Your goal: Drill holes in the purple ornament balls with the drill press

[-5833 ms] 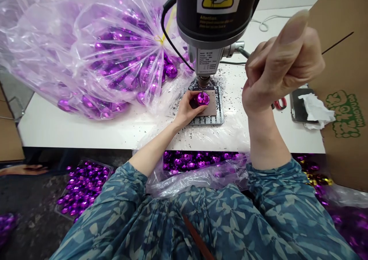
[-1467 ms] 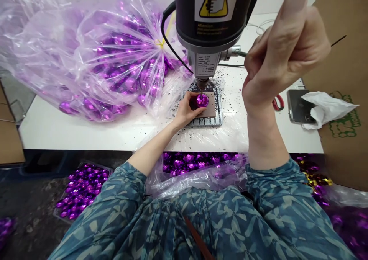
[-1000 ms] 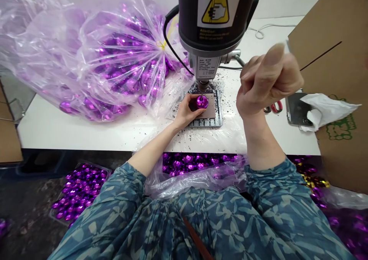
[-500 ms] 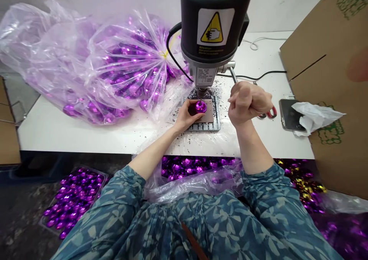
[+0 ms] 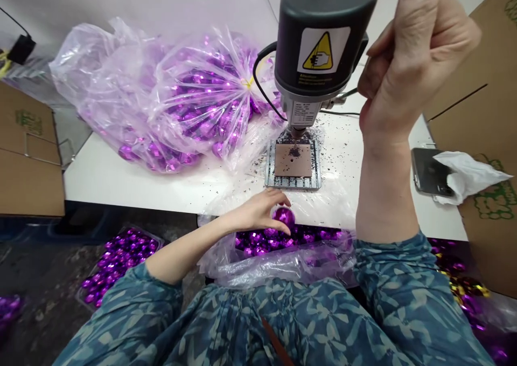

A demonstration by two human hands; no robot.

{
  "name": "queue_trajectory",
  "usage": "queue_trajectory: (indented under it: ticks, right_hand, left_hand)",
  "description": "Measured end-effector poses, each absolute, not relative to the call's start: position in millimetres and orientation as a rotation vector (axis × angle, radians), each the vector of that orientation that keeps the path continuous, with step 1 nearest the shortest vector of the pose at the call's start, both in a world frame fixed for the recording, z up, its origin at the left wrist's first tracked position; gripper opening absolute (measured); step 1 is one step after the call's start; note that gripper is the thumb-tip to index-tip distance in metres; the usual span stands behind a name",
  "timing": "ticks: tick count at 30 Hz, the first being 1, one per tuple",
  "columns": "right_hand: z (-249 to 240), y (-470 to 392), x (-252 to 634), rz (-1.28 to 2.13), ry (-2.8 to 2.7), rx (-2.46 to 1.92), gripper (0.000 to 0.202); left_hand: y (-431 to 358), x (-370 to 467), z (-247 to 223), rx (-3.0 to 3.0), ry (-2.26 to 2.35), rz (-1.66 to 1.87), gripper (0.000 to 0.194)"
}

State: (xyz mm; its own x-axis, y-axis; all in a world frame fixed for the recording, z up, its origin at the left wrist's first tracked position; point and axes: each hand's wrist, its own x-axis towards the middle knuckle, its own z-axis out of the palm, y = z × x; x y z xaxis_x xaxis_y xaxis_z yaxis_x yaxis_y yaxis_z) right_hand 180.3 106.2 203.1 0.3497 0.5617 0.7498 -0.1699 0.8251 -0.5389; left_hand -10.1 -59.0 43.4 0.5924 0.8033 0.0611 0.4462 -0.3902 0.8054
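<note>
A faceted purple ball (image 5: 285, 218) lies within the curve of the left hand (image 5: 260, 213), well apart from the raised right hand (image 5: 418, 67).
The left thumb and fingers bend around the ball at the table's (image 5: 141, 188) near edge, above the loose purple balls (image 5: 258, 242) in open plastic; whether they grip it firmly cannot be told, while the right hand is closed in a fist around the end of the lever (image 5: 349, 92) of the drill press (image 5: 323, 37); beyond the ball, a brown plate (image 5: 285, 167) with a dark hole sits on the slotted metal base (image 5: 271, 183) amid dark shavings, a tied plastic bag (image 5: 181, 107) of purple balls lies to the left, and a phone (image 5: 428, 172) partly under crumpled white paper (image 5: 468, 176) lies to the right.
</note>
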Motion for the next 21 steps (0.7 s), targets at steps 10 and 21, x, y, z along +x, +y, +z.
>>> queue_trajectory:
  ticks: [10, 21]
  right_hand:
    - [205.4, 99.2, 178.5, 0.438, -1.114, -0.468, 0.067]
    - [202.8, 86.2, 178.8, 0.407, -1.134, -0.49, 0.064]
  left_hand:
    - [138.6, -63.6, 34.8, 2.015, 1.898, 0.922, 0.035]
    - [190.2, -72.7, 31.4, 2.177, 2.248, 0.165, 0.051]
